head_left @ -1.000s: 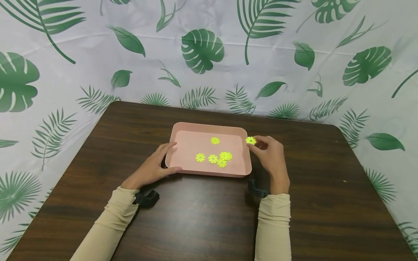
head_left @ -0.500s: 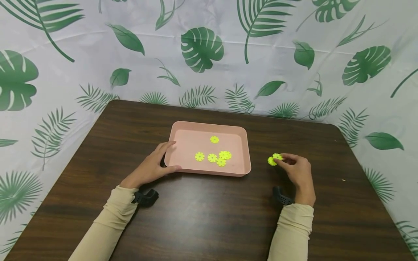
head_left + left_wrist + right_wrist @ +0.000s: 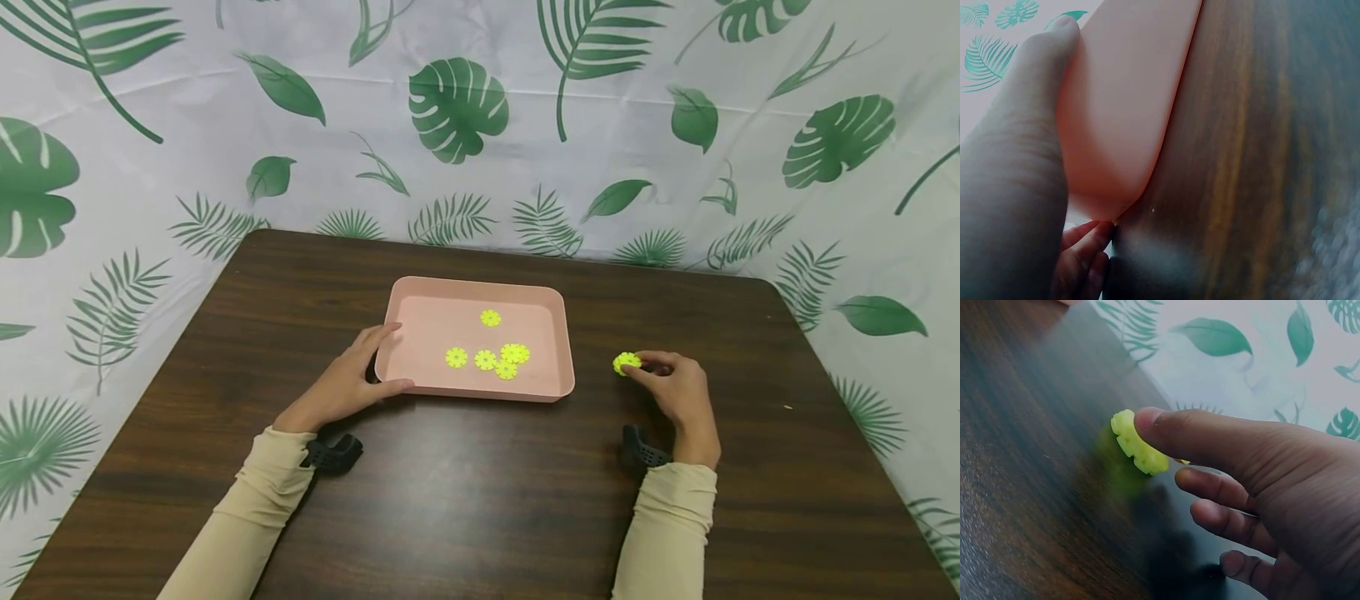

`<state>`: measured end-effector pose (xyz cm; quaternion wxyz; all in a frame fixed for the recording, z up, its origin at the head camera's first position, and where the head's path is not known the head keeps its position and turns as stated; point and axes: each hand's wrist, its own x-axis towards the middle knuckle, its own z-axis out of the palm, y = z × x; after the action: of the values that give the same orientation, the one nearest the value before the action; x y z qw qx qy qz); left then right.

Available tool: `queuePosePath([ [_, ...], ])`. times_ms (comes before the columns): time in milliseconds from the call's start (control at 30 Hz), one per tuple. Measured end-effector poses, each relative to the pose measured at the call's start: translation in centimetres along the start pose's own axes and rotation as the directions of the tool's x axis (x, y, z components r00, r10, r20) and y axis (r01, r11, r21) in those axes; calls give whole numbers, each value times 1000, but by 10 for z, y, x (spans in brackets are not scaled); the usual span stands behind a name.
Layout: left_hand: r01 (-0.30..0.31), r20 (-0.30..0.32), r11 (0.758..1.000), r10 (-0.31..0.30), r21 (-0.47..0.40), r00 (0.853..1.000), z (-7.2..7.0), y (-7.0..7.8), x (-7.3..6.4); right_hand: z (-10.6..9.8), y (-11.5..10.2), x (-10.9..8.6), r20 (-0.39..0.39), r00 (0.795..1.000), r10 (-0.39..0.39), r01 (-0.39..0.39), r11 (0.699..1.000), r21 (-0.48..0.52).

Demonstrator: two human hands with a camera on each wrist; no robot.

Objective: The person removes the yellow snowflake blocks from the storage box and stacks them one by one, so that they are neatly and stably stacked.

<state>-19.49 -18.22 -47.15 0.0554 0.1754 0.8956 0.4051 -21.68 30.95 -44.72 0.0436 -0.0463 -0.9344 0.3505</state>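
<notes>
My left hand (image 3: pixel 341 379) grips the left end of a shallow pink tray (image 3: pixel 472 287), thumb along the near wall (image 3: pixel 1129 100) and fingers around the left side. Out to the right of the tray, my right hand (image 3: pixel 675 392) pinches a bright yellow notched plastic disc (image 3: pixel 1138 444) between thumb and index finger. In the head view this disc (image 3: pixel 626 362) overlaps a second one low over the table, and the two look like one small pile. The right hand's other fingers (image 3: pixel 1235 519) are loosely bent.
Several more yellow notched discs (image 3: pixel 485 360) lie in the tray, some overlapping near its right front, with a single disc (image 3: pixel 491 318) farther back. The dark wooden table (image 3: pixel 465 500) ends at a leaf-patterned cloth (image 3: pixel 337 150). A tiny pale speck (image 3: pixel 787 407) lies at right.
The right hand has carried a disc from above the tray's right rim out to the right, then shifted it slightly onto the disc there. The left hand stays at the tray.
</notes>
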Motion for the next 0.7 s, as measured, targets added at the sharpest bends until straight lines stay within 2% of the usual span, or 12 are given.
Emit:
queuePosePath([
  [333,-7,-5,1000,7,17,1000,2,-2,2,-1,2,0,15,999,-41,41,999,-25],
  [700,-6,-7,1000,6,13,1000,2,-2,2,-1,2,-1,58,998,-20,22,1000,-23],
])
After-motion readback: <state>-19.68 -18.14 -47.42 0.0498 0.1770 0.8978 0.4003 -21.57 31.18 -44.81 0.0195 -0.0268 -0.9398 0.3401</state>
